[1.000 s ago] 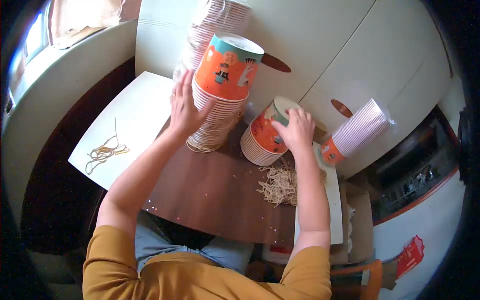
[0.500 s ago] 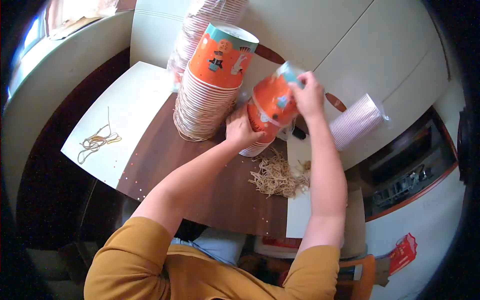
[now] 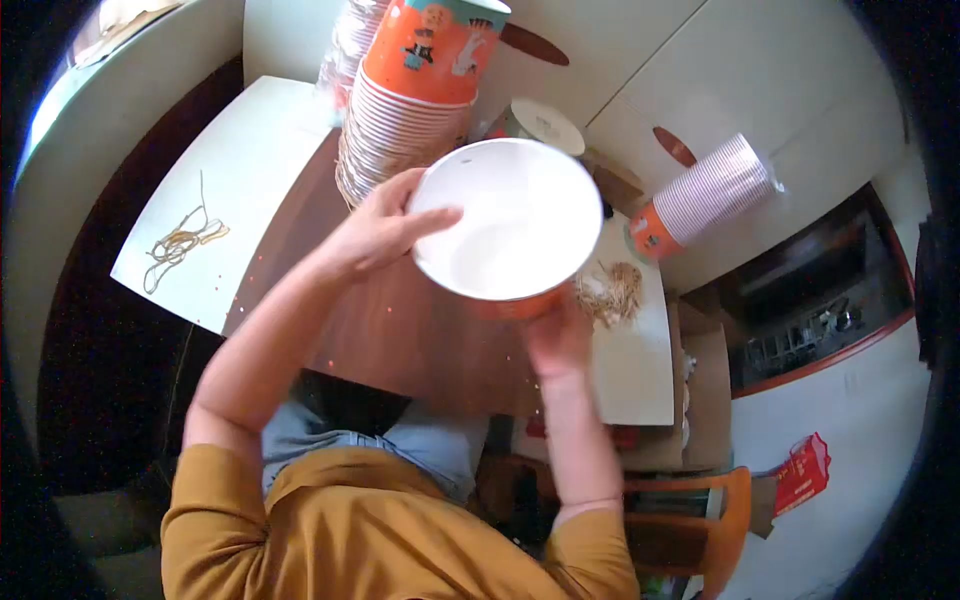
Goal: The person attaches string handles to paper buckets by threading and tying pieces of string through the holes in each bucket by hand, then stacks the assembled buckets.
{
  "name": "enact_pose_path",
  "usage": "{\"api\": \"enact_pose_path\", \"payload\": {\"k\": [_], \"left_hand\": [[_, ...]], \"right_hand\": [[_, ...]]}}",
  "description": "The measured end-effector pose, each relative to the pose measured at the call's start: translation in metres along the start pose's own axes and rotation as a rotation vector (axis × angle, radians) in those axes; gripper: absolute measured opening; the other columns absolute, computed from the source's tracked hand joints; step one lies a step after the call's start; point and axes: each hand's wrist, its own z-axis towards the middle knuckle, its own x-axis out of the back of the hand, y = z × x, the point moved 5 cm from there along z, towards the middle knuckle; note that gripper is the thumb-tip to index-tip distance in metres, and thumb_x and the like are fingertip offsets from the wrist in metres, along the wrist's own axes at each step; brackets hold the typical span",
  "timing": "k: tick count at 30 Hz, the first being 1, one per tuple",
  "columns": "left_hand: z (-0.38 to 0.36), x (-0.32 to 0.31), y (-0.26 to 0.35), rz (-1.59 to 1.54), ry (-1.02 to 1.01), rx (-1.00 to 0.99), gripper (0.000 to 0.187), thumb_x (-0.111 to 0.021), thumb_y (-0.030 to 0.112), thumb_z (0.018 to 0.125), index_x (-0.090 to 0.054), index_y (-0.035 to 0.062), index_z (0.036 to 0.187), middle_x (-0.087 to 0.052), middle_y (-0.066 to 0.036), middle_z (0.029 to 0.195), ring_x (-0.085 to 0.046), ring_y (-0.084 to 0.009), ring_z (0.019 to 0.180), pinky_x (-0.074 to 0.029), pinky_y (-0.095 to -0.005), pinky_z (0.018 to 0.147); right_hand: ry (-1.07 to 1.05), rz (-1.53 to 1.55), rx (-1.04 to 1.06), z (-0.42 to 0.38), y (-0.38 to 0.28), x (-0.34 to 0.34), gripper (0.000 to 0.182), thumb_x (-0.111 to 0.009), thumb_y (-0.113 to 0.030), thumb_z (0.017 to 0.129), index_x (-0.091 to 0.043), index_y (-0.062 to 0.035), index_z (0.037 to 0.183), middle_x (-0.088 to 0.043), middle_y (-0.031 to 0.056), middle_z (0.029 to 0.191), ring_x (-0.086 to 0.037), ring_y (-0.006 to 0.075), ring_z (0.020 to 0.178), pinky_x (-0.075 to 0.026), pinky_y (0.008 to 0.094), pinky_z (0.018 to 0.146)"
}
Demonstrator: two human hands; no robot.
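Observation:
A large paper bucket (image 3: 510, 215) is tilted with its open mouth toward me, showing a plain white inside and a strip of orange wall below. My left hand (image 3: 390, 225) grips its left rim, thumb over the edge and fingers behind. Under the lower right side is my right hand (image 3: 560, 335), blurred, holding the bucket from below with its fingers mostly hidden. Just behind stands another upturned paper bucket (image 3: 545, 125), partly covered. To the left rises a tall stack of nested orange paper buckets (image 3: 415, 110), upside down, with twine around its lower rims.
Loose twine (image 3: 180, 245) lies on the white left end of the table (image 3: 240, 130). A twine heap (image 3: 612, 292) sits on the right end. One plastic-wrapped bucket stack (image 3: 700, 195) leans at the right, another (image 3: 345, 55) stands behind. A wooden chair (image 3: 735, 520) is at lower right.
The bucket in my right hand has come off the shorter stack and swung toward me, mouth now facing up at me. My left hand has moved from that stack to the bucket's rim.

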Motion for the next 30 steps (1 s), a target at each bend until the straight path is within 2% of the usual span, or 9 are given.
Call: {"api": "enact_pose_path", "payload": {"k": [2,5,7,12,15,18,23,25,30], "left_hand": [[-0.024,0.02,0.007,0.311,0.003,0.007,0.041,-0.055,0.006,0.08,-0.056,-0.0061,0.119,-0.064,-0.01,0.106,-0.06,-0.0152,0.096,-0.047,-0.0285,0.086],[-0.05,0.054,0.019,0.544,0.054,0.138,0.049,-0.048,-0.002,0.07,-0.056,-0.0063,0.119,-0.065,-0.01,0.103,-0.061,-0.0161,0.095,-0.047,-0.0283,0.086],[-0.062,0.072,0.012,0.647,0.112,0.228,0.048,-0.048,-0.001,0.071,-0.057,-0.0054,0.117,-0.066,-0.011,0.101,-0.061,-0.0161,0.094,-0.046,-0.0284,0.086],[-0.067,0.077,0.005,0.727,0.11,0.183,0.043,-0.053,0.004,0.074,-0.058,-0.0046,0.117,-0.066,-0.015,0.093,-0.063,-0.0206,0.085,-0.048,-0.0318,0.079],[-0.068,0.074,0.006,0.778,0.148,0.149,0.041,-0.06,0.01,0.078,-0.059,-0.0029,0.117,-0.065,-0.014,0.098,-0.062,-0.0203,0.082,-0.048,-0.032,0.077],[-0.075,0.066,0.031,0.925,0.26,0.025,0.04,-0.065,0.017,0.081,-0.06,-0.0001,0.116,-0.063,-0.011,0.103,-0.058,-0.0163,0.071,-0.047,-0.03,0.069],[-0.074,0.063,0.067,0.902,0.283,-0.163,0.033,-0.067,0.017,0.082,-0.063,0.0021,0.111,-0.061,-0.008,0.097,-0.045,-0.0095,0.059,-0.041,-0.024,0.056],[-0.061,0.046,0.074,0.815,0.185,-0.268,0.03,-0.067,0.016,0.082,-0.064,0.0009,0.108,-0.058,-0.007,0.09,-0.05,-0.0109,0.062,-0.044,-0.0239,0.058],[-0.018,-0.027,0.085,0.744,-0.178,-0.335,0.033,-0.068,0.014,0.084,-0.062,-0.0009,0.113,-0.063,-0.009,0.098,-0.059,-0.0138,0.078,-0.049,-0.0271,0.07]], "right_hand": [[-0.115,0.163,-0.291,-0.016,0.053,0.022,0.03,-0.056,-0.02,0.094,-0.059,-0.0025,0.117,-0.064,0.0024,0.103,-0.061,0.0154,0.095,-0.05,0.0302,0.08],[-0.137,-0.741,-0.184,-0.011,0.047,0.053,0.026,-0.063,-0.016,0.09,-0.062,-0.0011,0.111,-0.065,0.0033,0.096,-0.062,0.0156,0.085,-0.05,0.0306,0.07],[-0.059,-1.502,0.396,-0.013,-0.027,0.014,0.016,-0.069,-0.013,0.08,-0.068,-0.0055,0.094,-0.062,0.0095,0.084,-0.061,0.0236,0.075,-0.05,0.0344,0.072],[-0.281,-2.032,0.59,0.036,-0.037,0.023,0.016,-0.071,-0.02,0.074,-0.069,-0.0068,0.083,-0.062,0.0105,0.088,-0.055,0.0296,0.095,-0.041,0.0406,0.091],[-0.376,-2.141,0.403,0.071,-0.013,0.034,0.015,-0.071,-0.022,0.073,-0.07,-0.0078,0.079,-0.061,0.0106,0.088,-0.053,0.029,0.1,-0.039,0.0398,0.094],[-0.375,-2.177,0.324,0.087,-0.003,0.04,0.013,-0.07,-0.02,0.073,-0.071,-0.008,0.078,-0.062,0.0104,0.087,-0.057,0.0294,0.091,-0.042,0.0392,0.09],[-0.192,-1.359,0.199,0.088,-0.063,0.026,0.01,-0.067,-0.015,0.079,-0.067,-0.0058,0.078,-0.065,0.0076,0.086,-0.062,0.0173,0.078,-0.048,0.0299,0.074],[-0.159,-0.926,0.121,0.084,-0.092,0.011,0.009,-0.065,-0.013,0.082,-0.066,-0.0043,0.082,-0.066,0.0069,0.089,-0.062,0.0144,0.081,-0.048,0.0288,0.076],[-0.405,-0.62,0.072,0.067,-0.133,-0.057,0.011,-0.061,-0.01,0.086,-0.06,-0.0021,0.093,-0.066,0.0089,0.091,-0.062,0.0155,0.082,-0.048,0.0305,0.081]]}}
